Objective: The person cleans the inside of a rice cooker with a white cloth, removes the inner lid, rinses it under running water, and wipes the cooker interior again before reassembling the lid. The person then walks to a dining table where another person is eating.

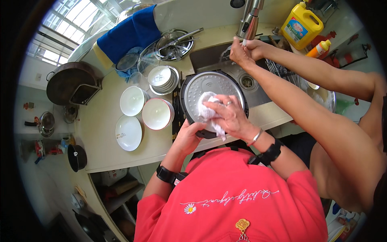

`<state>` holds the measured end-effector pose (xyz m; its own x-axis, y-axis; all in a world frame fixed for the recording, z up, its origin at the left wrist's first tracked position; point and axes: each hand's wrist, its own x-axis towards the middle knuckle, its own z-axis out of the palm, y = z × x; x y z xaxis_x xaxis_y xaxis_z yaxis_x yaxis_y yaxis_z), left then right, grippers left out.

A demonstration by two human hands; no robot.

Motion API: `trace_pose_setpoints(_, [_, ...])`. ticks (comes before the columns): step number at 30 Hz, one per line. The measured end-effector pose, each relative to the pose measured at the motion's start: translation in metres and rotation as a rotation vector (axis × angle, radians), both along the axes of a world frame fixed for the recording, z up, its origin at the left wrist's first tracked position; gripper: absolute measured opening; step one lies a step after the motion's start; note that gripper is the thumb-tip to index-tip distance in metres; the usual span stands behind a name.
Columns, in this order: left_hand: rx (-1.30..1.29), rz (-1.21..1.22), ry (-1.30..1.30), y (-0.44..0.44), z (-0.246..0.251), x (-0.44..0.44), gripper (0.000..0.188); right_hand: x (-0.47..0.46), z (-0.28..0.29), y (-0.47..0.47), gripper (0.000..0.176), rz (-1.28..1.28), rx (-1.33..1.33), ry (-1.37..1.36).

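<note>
A round dimpled metal lid plate with a black rim [193, 81] is held up at the sink's near left edge. My left hand [189, 136] grips its rim at the lower left, thumb on top. In my right hand [231, 116] is a bunched white cloth [207, 106], pressed on the metal face; one end hangs over the rim. Left of the lid stand stacked white bowls [132, 101], a red-rimmed bowl [156, 114], smaller bowls [159, 76] in a metal dish and an oval white plate [128, 133].
Another person's hands [246, 53] are under the running faucet [248, 27], their arms crossing the right side. Behind the bowls lie a metal tray of utensils [175, 45] and a blue cloth [130, 33]. A yellow detergent jug [302, 27] stands beyond the sink [208, 59]; a wok [71, 83] is at far left.
</note>
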<state>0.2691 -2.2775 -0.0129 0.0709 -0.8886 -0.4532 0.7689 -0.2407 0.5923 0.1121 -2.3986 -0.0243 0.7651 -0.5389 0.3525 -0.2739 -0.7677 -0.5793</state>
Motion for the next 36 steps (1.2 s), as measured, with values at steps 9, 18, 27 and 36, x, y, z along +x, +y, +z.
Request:
trace_pose_setpoints(9, [0.088, -0.033, -0.14, 0.015, -0.017, 0.004, 0.038, 0.045, -0.005, -0.038, 0.041, -0.161, 0.108, 0.008])
trace_pose_setpoints(18, [0.065, -0.033, -0.149, 0.015, -0.017, 0.01, 0.04, 0.048, 0.007, -0.049, 0.04, -0.252, 0.169, 0.179])
trace_pose_setpoints(27, [0.011, 0.044, -0.107, 0.014, -0.02, 0.02, 0.04, 0.019, -0.004, -0.061, 0.035, -0.335, 0.47, 0.163])
trace_pose_setpoints(36, [-0.013, 0.123, -0.036, 0.016, -0.012, 0.027, 0.05, -0.036, 0.002, -0.075, 0.051, 0.254, 1.602, -0.813])
